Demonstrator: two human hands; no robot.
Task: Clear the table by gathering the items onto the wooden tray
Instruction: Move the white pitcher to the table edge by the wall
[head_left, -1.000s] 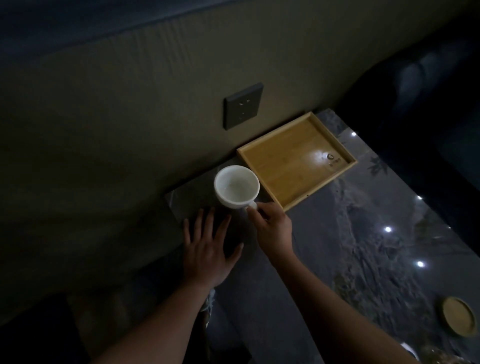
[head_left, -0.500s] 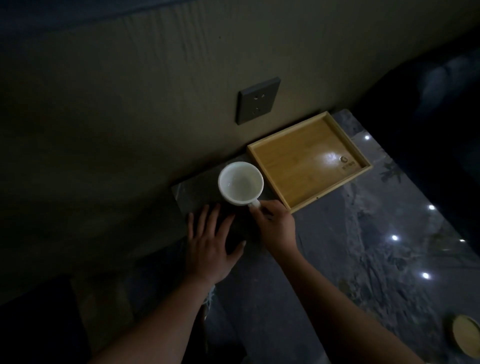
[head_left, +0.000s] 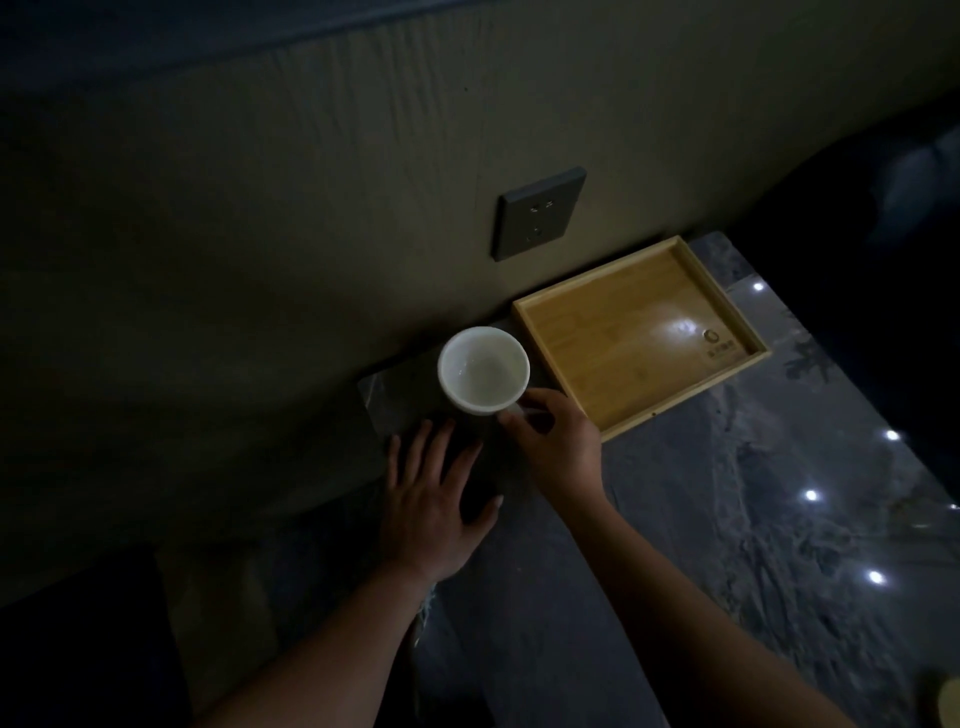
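I see the round white ceramic mug (head_left: 483, 370) upright, mouth facing up, its inside bare, at the far left corner of the dark marbled desk (head_left: 727, 519), just left of the tray. Its handle points toward the near right and is mostly hidden by my right hand (head_left: 558, 448), whose thumb and fingers are pinched around it; the forearm runs in from the near right. Whether the mug rests on the desk or is lifted I cannot tell. My left hand (head_left: 434, 506) lies flat, palm down with fingers spread and released, on the desk just near of the mug, gripping nothing. The shallow rectangular wooden tray (head_left: 631, 340) sits against the wall with its long axis slanting from near left to far right; nothing is in it. A dark square wall socket (head_left: 537, 213) is above.
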